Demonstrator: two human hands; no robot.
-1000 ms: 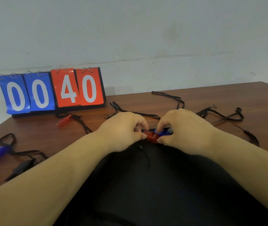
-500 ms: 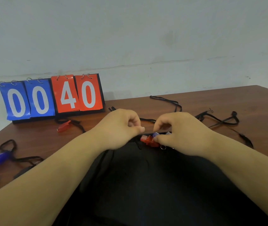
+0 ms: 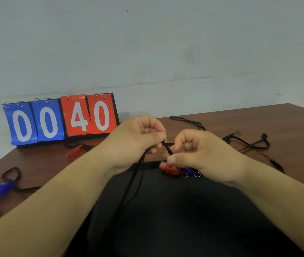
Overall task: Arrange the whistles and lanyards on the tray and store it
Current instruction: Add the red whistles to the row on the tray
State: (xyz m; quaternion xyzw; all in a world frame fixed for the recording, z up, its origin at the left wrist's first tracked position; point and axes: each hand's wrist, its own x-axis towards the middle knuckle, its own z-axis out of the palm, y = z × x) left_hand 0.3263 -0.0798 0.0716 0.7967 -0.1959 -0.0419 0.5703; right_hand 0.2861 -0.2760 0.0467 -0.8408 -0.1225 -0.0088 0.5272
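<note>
Left hand [image 3: 138, 141] and right hand [image 3: 203, 156] each pinch the same black lanyard [image 3: 167, 148], just above the red whistle [image 3: 169, 168]

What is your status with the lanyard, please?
Left hand and right hand pinch a black lanyard over the tray. Red whistle, blue whistle at tray's far edge. Nothing blocking.

a black lanyard [image 3: 166, 148] is pinched by left hand [image 3: 138, 140] and right hand [image 3: 201, 156] | red whistle [image 3: 168, 168] and blue whistle [image 3: 186, 170] are laid on black tray [image 3: 166, 219]
</note>
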